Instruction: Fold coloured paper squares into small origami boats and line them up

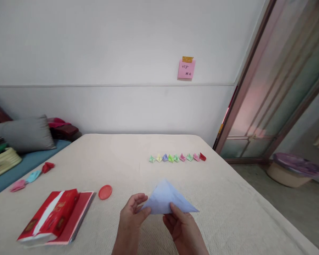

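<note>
A pale blue sheet of paper (166, 198), folded into a triangle, is held just above the beige table (117, 156). My left hand (133, 212) pinches its left corner between thumb and fingers. My right hand (182, 226) grips the bottom edge, thumb on top. Farther back on the table stands a row of several small folded paper pieces (177, 157) in green, yellow, blue, pink and red.
A red tissue pack (51, 216) lies on a pink pad at the front left, with a red round lid (105, 192) beside it. Red, blue and pink folded pieces (33, 176) sit at the left edge. A pink note (186, 68) is taped to the wall.
</note>
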Motion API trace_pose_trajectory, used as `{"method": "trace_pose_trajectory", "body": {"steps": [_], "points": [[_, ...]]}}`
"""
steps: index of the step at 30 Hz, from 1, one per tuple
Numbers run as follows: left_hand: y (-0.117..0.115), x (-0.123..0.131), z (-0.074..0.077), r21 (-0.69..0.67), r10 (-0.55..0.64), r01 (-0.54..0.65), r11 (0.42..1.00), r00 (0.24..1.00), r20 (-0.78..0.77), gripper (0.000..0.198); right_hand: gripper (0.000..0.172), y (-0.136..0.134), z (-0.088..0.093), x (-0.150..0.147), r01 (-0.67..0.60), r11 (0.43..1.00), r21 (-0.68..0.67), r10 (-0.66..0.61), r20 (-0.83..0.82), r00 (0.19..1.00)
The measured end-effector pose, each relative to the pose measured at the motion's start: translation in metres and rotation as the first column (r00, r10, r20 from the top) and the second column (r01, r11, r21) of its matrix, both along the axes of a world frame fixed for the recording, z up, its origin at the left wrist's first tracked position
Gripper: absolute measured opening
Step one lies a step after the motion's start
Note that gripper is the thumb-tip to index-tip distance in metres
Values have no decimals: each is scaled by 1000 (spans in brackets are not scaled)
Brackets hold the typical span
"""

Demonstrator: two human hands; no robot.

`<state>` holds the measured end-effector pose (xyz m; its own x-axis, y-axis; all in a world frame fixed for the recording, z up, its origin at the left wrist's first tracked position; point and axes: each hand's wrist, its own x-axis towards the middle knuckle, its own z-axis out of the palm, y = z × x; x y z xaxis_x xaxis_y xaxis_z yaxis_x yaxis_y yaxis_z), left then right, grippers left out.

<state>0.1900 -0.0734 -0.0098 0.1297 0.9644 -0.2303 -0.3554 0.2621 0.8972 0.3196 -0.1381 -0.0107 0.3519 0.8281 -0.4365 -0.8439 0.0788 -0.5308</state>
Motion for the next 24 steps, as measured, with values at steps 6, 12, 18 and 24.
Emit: {"method": "trace_pose_trajectory", "body": {"steps": [6, 12, 18, 24], "points": [[-8, 3, 0, -110, -121, 145, 983, 972, 203, 34, 17, -1, -1, -1, 28, 999, 27, -31, 104, 994], [-28, 24, -12, -111, -305, 364, 925, 883, 356, 26, 17, 1, -2, -10, -36, 995, 96, 20, 160, 987], [-27, 25, -7, -190, -35, 97, 977, 951, 308, 12, 15, -2, 0, -13, 7, 1000, 8, -8, 164, 986], [-14, 7, 2, -134, -8, 43, 990, 968, 251, 18, 17, -4, 7, 10, -38, 999, -35, 49, 391, 919]]}}
